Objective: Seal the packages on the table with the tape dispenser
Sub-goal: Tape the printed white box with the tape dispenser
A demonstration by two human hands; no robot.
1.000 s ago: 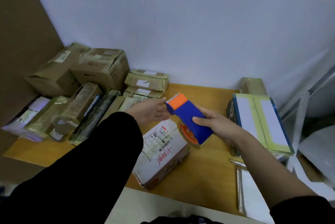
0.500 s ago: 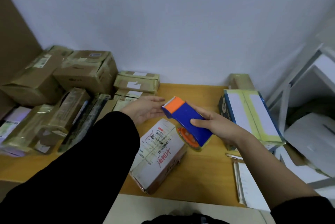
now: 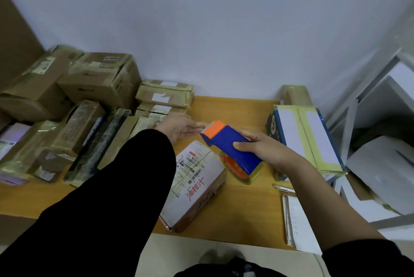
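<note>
Tape dispenser (image 3: 233,146) — blue, orange-tipped — gripped in right hand (image 3: 264,149) above table (image 3: 246,205), just over far corner of labelled package (image 3: 197,182). Left hand (image 3: 179,127) stretched out, fingers straight, tips at orange end. Taped boxes (image 3: 89,97) heaped at left; blue-edged box (image 3: 307,137) close behind right hand; pen (image 3: 283,188) and notebook (image 3: 298,225) near right edge.

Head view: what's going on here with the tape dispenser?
A person grips the blue-and-orange tape dispenser in the right hand, by a labelled package lying on the wooden table. The left hand reaches to the dispenser's orange end; whether it pinches tape is unclear. Taped boxes are piled at left.
</note>
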